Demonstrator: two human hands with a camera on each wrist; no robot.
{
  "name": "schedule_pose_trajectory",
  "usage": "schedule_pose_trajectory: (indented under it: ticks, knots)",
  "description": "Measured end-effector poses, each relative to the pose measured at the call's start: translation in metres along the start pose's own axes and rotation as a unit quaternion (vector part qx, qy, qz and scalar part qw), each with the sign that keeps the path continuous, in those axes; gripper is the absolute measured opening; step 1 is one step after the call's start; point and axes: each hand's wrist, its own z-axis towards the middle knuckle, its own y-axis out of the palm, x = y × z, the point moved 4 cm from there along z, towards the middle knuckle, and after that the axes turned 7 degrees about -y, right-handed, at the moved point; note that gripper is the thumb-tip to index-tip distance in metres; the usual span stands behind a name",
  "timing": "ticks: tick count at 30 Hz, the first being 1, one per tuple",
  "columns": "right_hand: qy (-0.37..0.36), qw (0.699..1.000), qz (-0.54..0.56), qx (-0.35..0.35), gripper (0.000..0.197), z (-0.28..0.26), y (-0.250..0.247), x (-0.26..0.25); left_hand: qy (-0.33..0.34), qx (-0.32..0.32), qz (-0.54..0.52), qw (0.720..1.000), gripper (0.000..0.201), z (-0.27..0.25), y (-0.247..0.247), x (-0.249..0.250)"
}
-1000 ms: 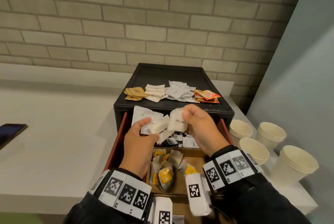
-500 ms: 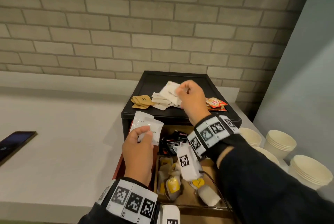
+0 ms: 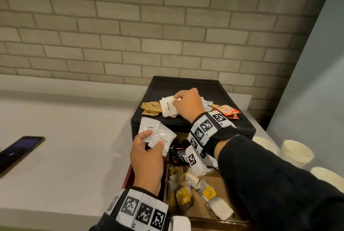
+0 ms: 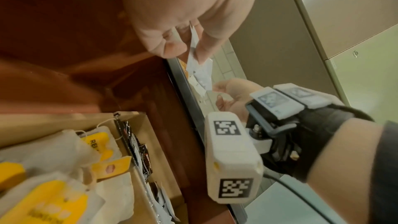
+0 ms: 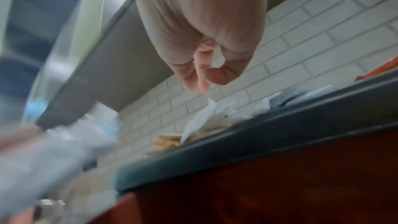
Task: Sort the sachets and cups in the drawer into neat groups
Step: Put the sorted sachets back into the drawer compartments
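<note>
My left hand [image 3: 154, 140] hovers over the open drawer's [image 3: 128, 177] left edge, pinching white coffee and cream sachets [image 3: 160, 134]. The left wrist view shows that pinch [image 4: 191, 48] on the sachets [image 4: 199, 72]. My right hand [image 3: 176, 100] reaches onto the black cabinet top [image 3: 186, 85], over the white sugar sachet pile [image 3: 168, 108]. In the right wrist view its fingers [image 5: 199, 86] hang loosely curled and hold nothing, just above a white sachet [image 5: 202, 117]. Brown sachets [image 3: 151, 107] lie left of the pile, orange-red ones [image 3: 226, 110] to the right.
Tea bags with yellow tags [image 3: 184, 195] and black sachets [image 3: 179, 153] fill cardboard compartments in the drawer. Stacks of paper cups [image 3: 296, 151] stand on the counter to the right. A phone [image 3: 18, 151] lies at the far left, and a brick wall is behind.
My right hand carried a white sugar sachet from above the drawer up to the pile on the cabinet top and let it go. The left hand stayed put with its sachets.
</note>
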Motion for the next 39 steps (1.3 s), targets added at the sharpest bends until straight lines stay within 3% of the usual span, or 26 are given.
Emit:
schedule_pose_trajectory:
  ticks: [3, 7, 9, 17, 22, 26, 30, 34, 39]
  knots:
    - [-0.043, 0.997, 0.068, 0.018, 0.017, -0.017, -0.007, -0.008, 0.005, 0.002, 0.007, 1.0, 0.035, 0.001, 0.0, 0.0]
    - [-0.063, 0.978, 0.115, -0.159, 0.031, -0.055, 0.006, -0.012, -0.01, 0.001, 0.02, 1.0, 0.032, 0.003, 0.0, -0.005]
    - [-0.062, 0.972, 0.13, -0.184, 0.042, -0.069, 0.015, -0.004, -0.023, -0.003, 0.018, 1.0, 0.031, 0.002, 0.001, -0.007]
    - [0.048, 0.986, 0.149, -0.059, 0.039, -0.086, -0.003, 0.056, -0.061, -0.02, -0.015, 0.998, 0.018, 0.004, 0.001, -0.011]
    - [0.169, 0.963, 0.205, 0.045, 0.042, -0.096, -0.027, 0.095, -0.045, -0.021, 0.0, 0.999, 0.016, 0.004, 0.002, -0.011]
    - [0.228, 0.951, 0.2, 0.058, 0.041, -0.101, -0.028, 0.115, -0.038, -0.016, 0.015, 0.999, 0.021, 0.003, 0.003, -0.011]
    - [0.284, 0.943, 0.164, 0.055, 0.041, -0.102, -0.024, 0.121, -0.045, -0.007, 0.002, 0.999, 0.039, 0.002, 0.003, -0.01]
    - [0.272, 0.938, 0.204, 0.063, 0.041, -0.105, -0.028, 0.118, -0.049, -0.013, -0.013, 0.999, 0.048, 0.001, 0.004, -0.011]
    - [0.206, 0.914, 0.335, 0.101, 0.034, -0.097, -0.042, 0.094, -0.038, -0.038, 0.012, 0.998, 0.023, -0.001, 0.008, -0.009]
